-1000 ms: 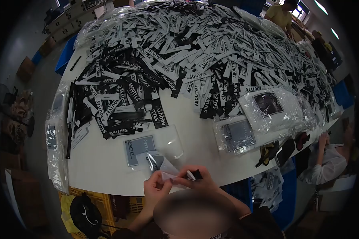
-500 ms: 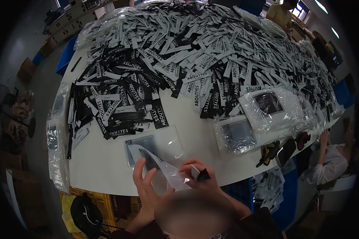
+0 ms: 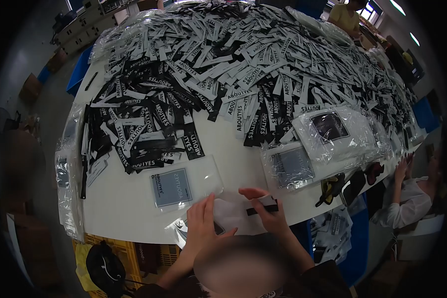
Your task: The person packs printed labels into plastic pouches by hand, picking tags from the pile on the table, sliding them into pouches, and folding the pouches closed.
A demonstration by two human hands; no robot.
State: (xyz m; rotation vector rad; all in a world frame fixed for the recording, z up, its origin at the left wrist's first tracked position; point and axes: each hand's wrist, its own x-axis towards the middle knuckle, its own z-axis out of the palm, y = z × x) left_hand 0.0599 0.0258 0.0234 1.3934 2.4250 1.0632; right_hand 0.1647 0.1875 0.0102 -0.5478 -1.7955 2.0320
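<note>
A translucent plastic bag point(image 3: 229, 212) lies at the table's front edge between my hands. My left hand point(image 3: 202, 222) rests on its left side, fingers stretched out and thumb apart. My right hand point(image 3: 272, 218) grips a narrow black-and-white packet point(image 3: 267, 204) at the bag's right side; whether there is more than one packet I cannot tell. Just beyond my left hand a clear bag with a grey printed panel point(image 3: 172, 188) lies flat. A blurred oval covers the area below my hands and hides part of my wrists.
A large heap of narrow printed packets point(image 3: 243, 64) covers the far table. Plastic-wrapped bundles point(image 3: 340, 131) lie at right, and another wrapped bundle point(image 3: 69, 174) lines the left edge. A blue bin point(image 3: 355, 238) stands below at right, yellow crates point(image 3: 119, 248) below at left. Other people work nearby.
The raised translucent bag has come down flat between my hands. My left hand has moved right and onto it, and my right hand has shifted slightly right and up with the packet.
</note>
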